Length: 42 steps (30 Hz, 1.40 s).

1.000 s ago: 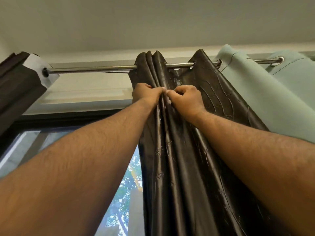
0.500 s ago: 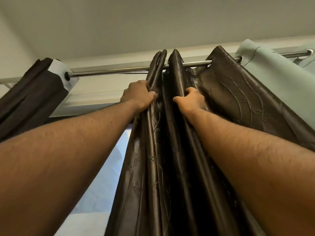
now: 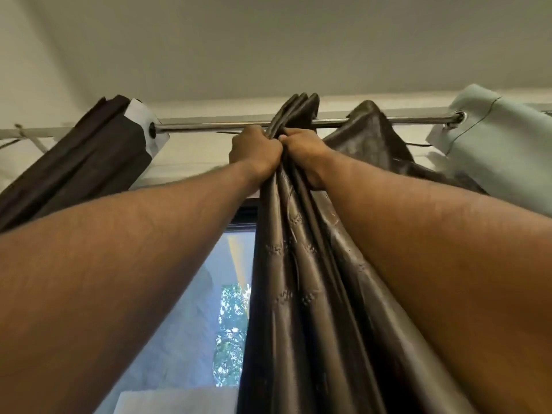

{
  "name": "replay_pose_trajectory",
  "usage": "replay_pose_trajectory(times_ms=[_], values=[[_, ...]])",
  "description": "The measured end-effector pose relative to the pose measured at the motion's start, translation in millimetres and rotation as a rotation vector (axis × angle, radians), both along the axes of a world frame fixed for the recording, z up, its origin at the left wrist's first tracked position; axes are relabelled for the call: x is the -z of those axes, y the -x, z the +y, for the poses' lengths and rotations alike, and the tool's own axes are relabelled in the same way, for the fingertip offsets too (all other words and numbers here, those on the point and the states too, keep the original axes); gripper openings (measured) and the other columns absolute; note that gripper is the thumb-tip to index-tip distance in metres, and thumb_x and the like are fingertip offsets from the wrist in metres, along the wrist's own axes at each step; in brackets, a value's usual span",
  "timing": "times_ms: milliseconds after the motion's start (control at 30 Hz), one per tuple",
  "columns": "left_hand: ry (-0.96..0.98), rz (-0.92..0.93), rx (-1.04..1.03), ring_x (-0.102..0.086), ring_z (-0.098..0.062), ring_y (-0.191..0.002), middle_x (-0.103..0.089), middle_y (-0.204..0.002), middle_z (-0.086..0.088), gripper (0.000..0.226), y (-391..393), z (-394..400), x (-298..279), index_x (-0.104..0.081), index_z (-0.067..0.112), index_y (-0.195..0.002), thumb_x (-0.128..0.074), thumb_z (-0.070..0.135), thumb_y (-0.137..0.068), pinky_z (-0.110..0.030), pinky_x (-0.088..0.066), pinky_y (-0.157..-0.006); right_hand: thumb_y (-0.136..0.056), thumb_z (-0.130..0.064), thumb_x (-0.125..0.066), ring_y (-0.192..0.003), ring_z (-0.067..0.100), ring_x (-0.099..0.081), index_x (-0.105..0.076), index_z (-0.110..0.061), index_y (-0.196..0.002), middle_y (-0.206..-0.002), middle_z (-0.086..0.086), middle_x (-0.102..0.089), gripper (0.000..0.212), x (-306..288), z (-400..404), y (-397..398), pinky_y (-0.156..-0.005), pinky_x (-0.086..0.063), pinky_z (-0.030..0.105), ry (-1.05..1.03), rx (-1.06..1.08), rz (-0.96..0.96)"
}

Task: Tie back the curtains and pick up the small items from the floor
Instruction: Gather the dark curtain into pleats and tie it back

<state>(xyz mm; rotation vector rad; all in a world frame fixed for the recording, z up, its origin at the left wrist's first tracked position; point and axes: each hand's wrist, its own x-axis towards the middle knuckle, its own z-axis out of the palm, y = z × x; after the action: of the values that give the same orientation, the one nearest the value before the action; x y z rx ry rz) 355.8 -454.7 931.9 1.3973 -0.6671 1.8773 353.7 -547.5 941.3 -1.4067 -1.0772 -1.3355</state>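
Observation:
A glossy dark brown curtain (image 3: 301, 294) hangs from a metal rod (image 3: 209, 126) and is bunched into tight folds at the top. My left hand (image 3: 254, 152) grips the folds from the left, just under the rod. My right hand (image 3: 304, 150) grips the same folds from the right, and the two hands touch. One more fold of this curtain (image 3: 373, 135) spreads out to the right of my hands. The floor and its small items are out of view.
Another dark curtain with a white edge (image 3: 98, 150) is gathered at the left end of the rod. A pale green curtain (image 3: 493, 144) hangs at the right. A window (image 3: 215, 294) with trees outside shows between my arms, and the ceiling is above.
My hands have come together and squeezed the curtain folds into one tight bundle. The view has tilted further up.

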Motion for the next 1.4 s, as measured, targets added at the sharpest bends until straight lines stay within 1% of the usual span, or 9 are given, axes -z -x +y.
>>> replay_pose_trajectory(times_ms=[200,333,400,500,633,800,1033,1200,1400], values=[[-0.113,-0.007,0.065,-0.06,-0.029,-0.095,-0.062,-0.113,-0.012,0.036,-17,-5,11,-0.045,0.021,-0.127,-0.049,0.016,-0.092,-0.034,-0.047,-0.08,-0.093,-0.027,-0.051,-0.076,0.022,-0.061,-0.071,-0.011,-0.091,-0.088,0.011,-0.067,0.026,1,-6,-7,-0.07,-0.052,0.035,0.007,0.011,0.148],[-0.327,0.056,0.042,-0.055,-0.028,-0.12,-0.055,-0.135,-0.009,0.065,-20,-21,18,-0.04,0.038,-0.142,-0.048,0.003,-0.089,-0.036,-0.046,-0.103,-0.092,-0.031,-0.049,-0.081,0.022,-0.061,-0.071,-0.011,-0.09,-0.095,0.01,-0.07,0.029,-2,-40,-10,-0.071,-0.043,0.029,-0.144,0.236,-0.001],[-0.367,0.103,-0.067,-0.053,-0.025,-0.124,-0.057,-0.135,-0.008,0.05,-18,-31,20,-0.057,0.025,-0.133,-0.05,0.002,-0.09,-0.036,-0.043,-0.107,-0.093,-0.032,-0.05,-0.08,0.021,-0.061,-0.07,-0.012,-0.089,-0.089,0.007,-0.068,0.029,1,-66,-7,-0.072,-0.039,0.026,-0.215,0.532,-0.115],[-0.3,0.149,-0.122,-0.06,-0.024,-0.112,-0.066,-0.119,-0.008,0.032,-15,-44,15,-0.07,0.014,-0.111,-0.047,0.006,-0.091,-0.038,-0.047,-0.102,-0.087,-0.035,-0.053,-0.105,0.029,-0.059,-0.07,-0.015,-0.102,-0.107,0.01,-0.068,0.03,3,-109,-3,-0.09,-0.045,0.035,-0.28,0.877,-0.153],[-0.071,0.106,-0.036,-0.063,-0.028,-0.097,-0.067,-0.102,-0.009,0.029,-7,-62,7,-0.072,0.011,-0.1,-0.049,0.026,-0.092,-0.035,-0.05,-0.085,-0.087,-0.03,-0.057,-0.125,0.032,-0.036,-0.066,-0.023,-0.115,-0.128,0.009,-0.051,0.03,3,-155,1,-0.103,-0.026,0.052,-0.286,1.168,-0.069],[-0.056,0.077,-0.121,-0.062,-0.021,-0.094,-0.066,-0.098,-0.003,0.015,-12,-73,10,-0.068,0.015,-0.096,-0.072,0.017,-0.082,-0.033,-0.051,-0.084,-0.084,-0.017,-0.064,-0.11,0.031,-0.058,-0.068,-0.017,-0.113,-0.121,0.01,-0.063,0.029,-3,-192,-8,-0.097,-0.048,0.044,-0.314,0.833,0.053],[-0.015,0.072,-0.081,-0.061,-0.027,-0.109,-0.063,-0.119,-0.008,0.04,-14,-76,10,-0.061,0.02,-0.118,-0.061,-0.001,-0.084,-0.041,-0.051,-0.097,-0.093,0.0,-0.052,-0.113,0.027,-0.059,-0.072,-0.012,-0.108,-0.121,0.012,-0.065,0.028,10,-176,-3,-0.1,-0.048,0.036,-0.3,0.594,0.013],[-0.035,0.055,-0.05,-0.06,-0.03,-0.107,-0.06,-0.12,-0.01,0.05,0,-53,9,-0.049,0.02,-0.13,-0.058,0.003,-0.084,-0.041,-0.052,-0.093,-0.088,0.018,-0.041,-0.079,0.018,-0.067,-0.068,-0.001,-0.112,-0.108,0.016,-0.068,0.041,8,-77,26,-0.065,-0.06,0.021,0.166,0.142,0.018],[-0.036,0.096,-0.062,-0.057,-0.03,-0.111,-0.055,-0.123,-0.011,0.056,10,-33,12,-0.036,0.019,-0.139,-0.058,0.007,-0.088,-0.042,-0.049,-0.097,-0.085,0.016,-0.043,-0.107,0.03,-0.062,-0.037,-0.018,-0.144,-0.131,0.015,-0.054,0.068,2,-42,12,-0.084,-0.058,0.047,0.211,0.061,0.033]])
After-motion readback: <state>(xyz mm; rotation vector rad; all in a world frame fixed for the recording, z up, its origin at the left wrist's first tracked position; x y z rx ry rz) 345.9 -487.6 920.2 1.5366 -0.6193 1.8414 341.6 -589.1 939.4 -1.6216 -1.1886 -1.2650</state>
